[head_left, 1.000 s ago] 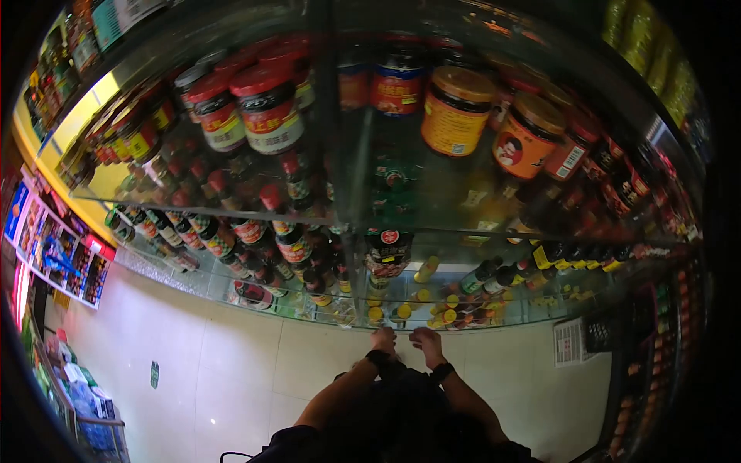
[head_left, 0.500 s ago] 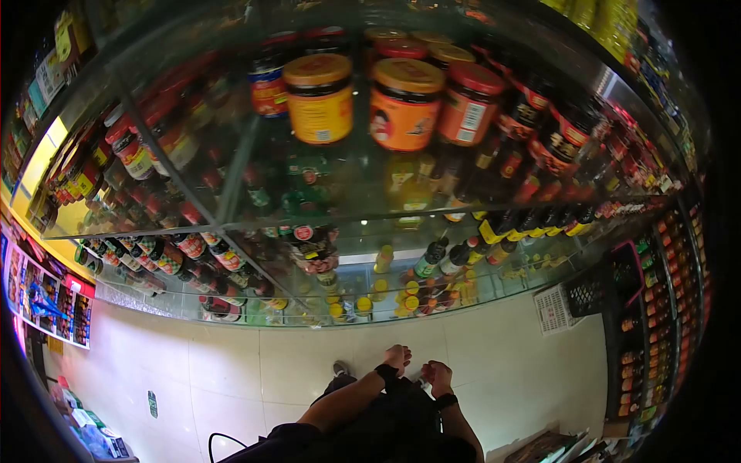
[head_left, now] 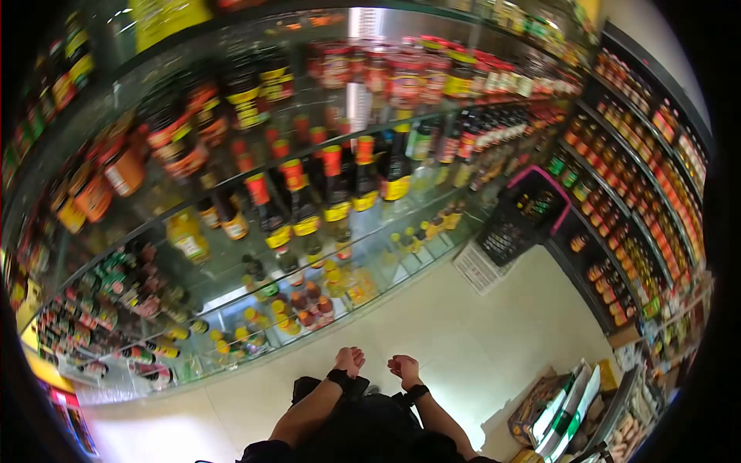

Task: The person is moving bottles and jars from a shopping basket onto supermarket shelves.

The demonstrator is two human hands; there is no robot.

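My left hand (head_left: 351,360) is in front of my body at the bottom centre, above the pale floor, with its fingers curled in and nothing seen in them. Just to its right, my right hand (head_left: 405,370) is also loosely closed, and no object shows in it. Each wrist wears a dark band. The two hands are apart and touch nothing. Nearest to them is the lowest glass shelf, with yellow-capped bottles (head_left: 284,318). Higher up stand dark bottles with red necks and yellow labels (head_left: 336,185), and jars with orange labels (head_left: 123,171).
A black basket with a pink rim (head_left: 567,202) stands on a white crate (head_left: 480,270) at the right. Dark racks of jars (head_left: 617,189) line the right wall. Packets and a box (head_left: 559,413) lie on the floor at lower right.
My view has swung to the right along the shelves, bringing the basket and right-hand racks closer to the middle. My hands are now further apart, both still curled.
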